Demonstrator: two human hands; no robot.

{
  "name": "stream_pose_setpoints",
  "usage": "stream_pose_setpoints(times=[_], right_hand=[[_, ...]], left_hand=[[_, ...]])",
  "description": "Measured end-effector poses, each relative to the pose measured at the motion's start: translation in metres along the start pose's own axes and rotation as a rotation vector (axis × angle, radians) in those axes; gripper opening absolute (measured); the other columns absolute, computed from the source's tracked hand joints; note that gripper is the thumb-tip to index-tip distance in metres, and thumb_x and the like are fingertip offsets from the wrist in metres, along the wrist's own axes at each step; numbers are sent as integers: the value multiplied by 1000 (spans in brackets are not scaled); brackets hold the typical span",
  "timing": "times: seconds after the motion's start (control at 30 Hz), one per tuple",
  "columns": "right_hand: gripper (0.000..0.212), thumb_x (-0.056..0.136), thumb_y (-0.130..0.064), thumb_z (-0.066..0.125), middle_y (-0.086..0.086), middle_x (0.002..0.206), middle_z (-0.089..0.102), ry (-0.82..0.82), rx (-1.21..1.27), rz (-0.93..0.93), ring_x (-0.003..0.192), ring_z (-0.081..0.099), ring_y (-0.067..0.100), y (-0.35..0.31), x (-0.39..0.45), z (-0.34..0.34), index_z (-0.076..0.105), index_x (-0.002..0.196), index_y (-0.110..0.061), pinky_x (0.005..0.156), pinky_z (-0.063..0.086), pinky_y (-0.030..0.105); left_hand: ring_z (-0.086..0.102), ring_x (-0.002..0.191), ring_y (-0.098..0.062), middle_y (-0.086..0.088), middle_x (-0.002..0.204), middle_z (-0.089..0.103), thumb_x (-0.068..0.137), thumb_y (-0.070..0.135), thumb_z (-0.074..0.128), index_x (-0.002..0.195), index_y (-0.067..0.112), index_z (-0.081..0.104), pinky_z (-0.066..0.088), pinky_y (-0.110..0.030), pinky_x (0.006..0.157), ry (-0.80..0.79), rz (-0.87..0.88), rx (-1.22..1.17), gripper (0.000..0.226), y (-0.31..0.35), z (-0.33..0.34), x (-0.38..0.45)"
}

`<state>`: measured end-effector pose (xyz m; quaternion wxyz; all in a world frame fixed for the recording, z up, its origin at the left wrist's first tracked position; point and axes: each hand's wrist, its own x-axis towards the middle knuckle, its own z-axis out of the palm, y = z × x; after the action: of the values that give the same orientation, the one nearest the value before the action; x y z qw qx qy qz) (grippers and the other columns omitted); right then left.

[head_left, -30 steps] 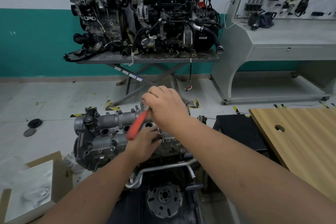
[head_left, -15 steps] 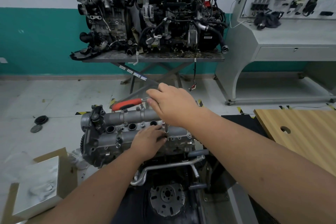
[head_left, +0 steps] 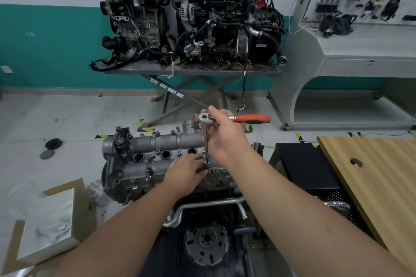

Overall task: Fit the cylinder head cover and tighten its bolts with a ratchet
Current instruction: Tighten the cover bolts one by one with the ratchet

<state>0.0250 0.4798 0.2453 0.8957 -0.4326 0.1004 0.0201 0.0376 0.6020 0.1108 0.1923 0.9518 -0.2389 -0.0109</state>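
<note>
Swung round since a second ago, the ratchet handle now points right. Right hand grips its head; the extension drops straight down to a bolt on the cover's near edge, where left hand fingers pinch the socket.

- Two bare forearms are seen, reaching in from the bottom edge; no sleeve is shown on either.
- The left hand is ungloved, with no ring or watch seen.
- The right hand is ungloved too, its wrist left unadorned.
</note>
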Motion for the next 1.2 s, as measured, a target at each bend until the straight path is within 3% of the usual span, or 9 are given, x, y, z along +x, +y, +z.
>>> stream_pose_setpoints(times=[0.1,0.17,0.23,0.37,0.7,0.87,1.0,1.07,1.2], right_hand=[[19,101,-33,54,-14,115,67,-15,-728,-493,114,59,8,10,-4,-10,69,110,-39,96,49,39],[26,95,-16,64,-3,135,61,-84,-1252,-992,126,53,19,13,0,-19,71,120,-21,99,43,38],[30,82,-2,75,6,129,65,-123,-1569,-1223,119,58,31,8,6,-18,73,112,-10,91,46,44],[27,80,-1,68,8,101,68,-241,-1797,-1157,94,61,33,-9,4,-12,71,105,-8,77,46,41],[56,100,-46,25,2,115,49,-393,-2019,-886,96,45,20,-27,-2,-11,36,151,-24,76,29,34],[45,106,-43,27,-5,98,39,-381,-2039,-779,81,37,16,-35,-1,-5,41,146,-27,69,31,34],[34,105,-38,34,-6,79,58,-300,-1905,-583,76,58,20,-39,-3,10,64,105,-22,58,37,33],[32,103,-30,41,-1,69,67,-214,-1555,-332,66,65,21,-38,-5,15,67,95,-13,59,45,32],[12,100,-13,50,2,66,70,-99,-386,157,68,69,21,-22,-9,17,54,91,-8,70,52,31]], left_hand=[[51,125,-19,9,137,56,100,38,53,119,23,70,40,-34,97,19,14,0,30,0,0,-1],[55,121,-21,4,129,60,99,36,55,120,21,67,41,-32,94,35,-6,-31,29,0,0,-1],[52,126,-21,4,133,58,99,38,53,124,23,64,40,-36,105,-16,-31,-39,31,-1,-1,0],[54,118,-21,4,126,60,99,35,57,108,18,71,43,-36,94,44,26,-22,24,-1,1,-1],[54,111,-17,9,116,59,98,38,56,105,21,69,37,-32,85,91,37,11,22,0,2,-3],[48,129,-18,9,140,55,99,41,55,114,24,70,36,-35,101,55,11,0,27,-5,8,-1],[48,129,-18,7,139,56,98,42,56,107,24,71,35,-34,100,57,0,-1,25,-5,9,-1],[50,126,-18,6,136,58,98,40,56,104,24,73,36,-34,98,73,6,-6,24,-5,9,-1],[47,130,-21,8,140,55,101,41,53,111,26,75,37,-36,99,35,5,8,29,-4,7,-1]])
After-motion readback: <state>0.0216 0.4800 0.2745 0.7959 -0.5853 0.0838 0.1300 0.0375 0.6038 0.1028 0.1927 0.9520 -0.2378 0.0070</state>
